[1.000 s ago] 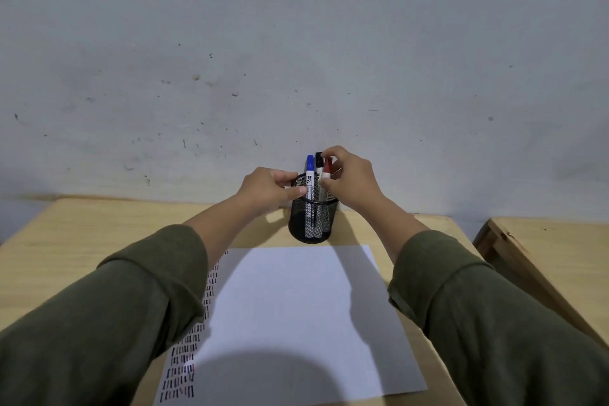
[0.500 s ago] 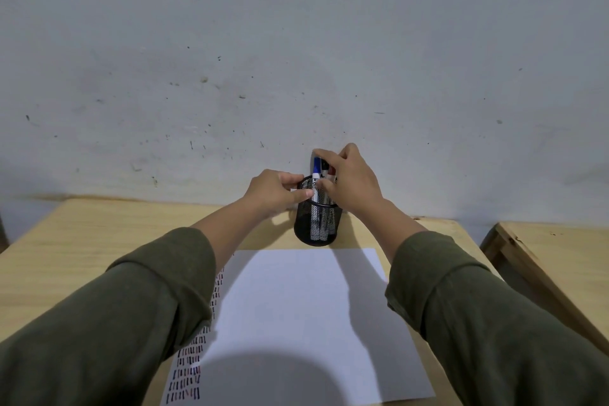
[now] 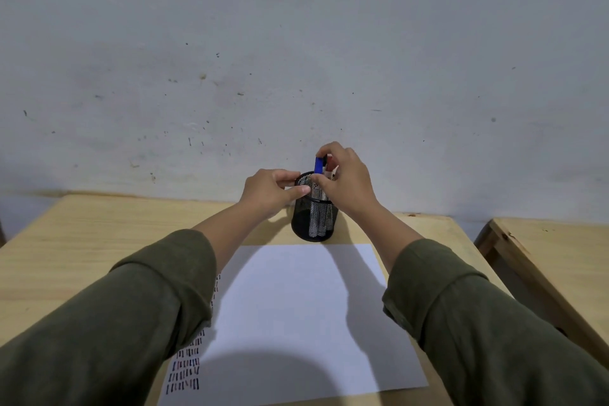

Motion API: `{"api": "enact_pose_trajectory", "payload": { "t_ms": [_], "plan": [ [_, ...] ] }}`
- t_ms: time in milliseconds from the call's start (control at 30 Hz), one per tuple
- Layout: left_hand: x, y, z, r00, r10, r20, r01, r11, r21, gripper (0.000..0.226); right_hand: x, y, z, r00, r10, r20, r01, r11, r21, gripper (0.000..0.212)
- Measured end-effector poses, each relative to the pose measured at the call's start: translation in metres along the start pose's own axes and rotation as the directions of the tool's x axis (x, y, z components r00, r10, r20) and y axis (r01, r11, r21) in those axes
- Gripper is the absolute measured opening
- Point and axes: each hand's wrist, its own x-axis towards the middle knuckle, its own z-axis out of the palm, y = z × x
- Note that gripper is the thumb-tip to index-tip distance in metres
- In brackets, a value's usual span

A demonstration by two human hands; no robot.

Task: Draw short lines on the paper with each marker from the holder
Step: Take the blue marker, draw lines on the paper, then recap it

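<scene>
A black mesh holder (image 3: 314, 222) stands on the wooden table just beyond the white paper (image 3: 296, 323). My left hand (image 3: 272, 189) grips the holder's rim from the left. My right hand (image 3: 346, 180) is over the holder's top, thumb and fingers closed around the blue-capped marker (image 3: 318, 165), which stands in the holder. A red-capped marker (image 3: 330, 164) shows behind my fingers. Rows of short dark, red and blue lines (image 3: 186, 369) run down the paper's left edge, partly hidden by my left sleeve.
The holder stands close to a grey wall (image 3: 296, 59). A second wooden table (image 3: 557, 260) stands to the right across a narrow gap. My green sleeves cover the paper's lower corners.
My right hand has closed on the blue marker among the markers. My left hand stays on the holder's rim. The view has tilted slightly.
</scene>
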Motion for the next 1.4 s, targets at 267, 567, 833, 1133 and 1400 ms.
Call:
{"api": "enact_pose_trajectory", "payload": {
  "t_ms": [267, 567, 833, 1133, 1400],
  "plan": [
    [-0.008, 0.012, -0.007, 0.997, 0.028, -0.074, -0.026, 0.999, 0.029, 0.043, -0.006, -0.023, -0.020, 0.986, 0.127, -0.111, -0.080, 0.931, 0.356, 0.040],
    [-0.039, 0.059, -0.064, 0.977, 0.114, -0.178, -0.153, 0.962, -0.225, 0.028, -0.011, -0.086, -0.065, 0.982, 0.146, -0.116, -0.020, 0.701, 0.713, 0.041],
    [-0.106, 0.057, -0.070, 0.996, 0.085, -0.014, -0.082, 0.892, -0.444, 0.026, -0.076, -0.116, -0.045, 0.975, 0.086, 0.205, -0.213, 0.634, 0.743, 0.031],
    [-0.149, 0.034, -0.080, 0.992, -0.113, -0.061, 0.034, 0.693, -0.720, 0.023, -0.126, -0.144, -0.055, 0.903, 0.013, 0.428, -0.360, 0.565, 0.742, 0.026],
    [-0.169, 0.036, -0.079, 0.954, -0.262, -0.149, 0.050, 0.626, -0.778, 0.015, -0.150, -0.149, -0.054, 0.925, 0.005, 0.379, -0.365, 0.281, 0.888, 0.025]
  ]
}}
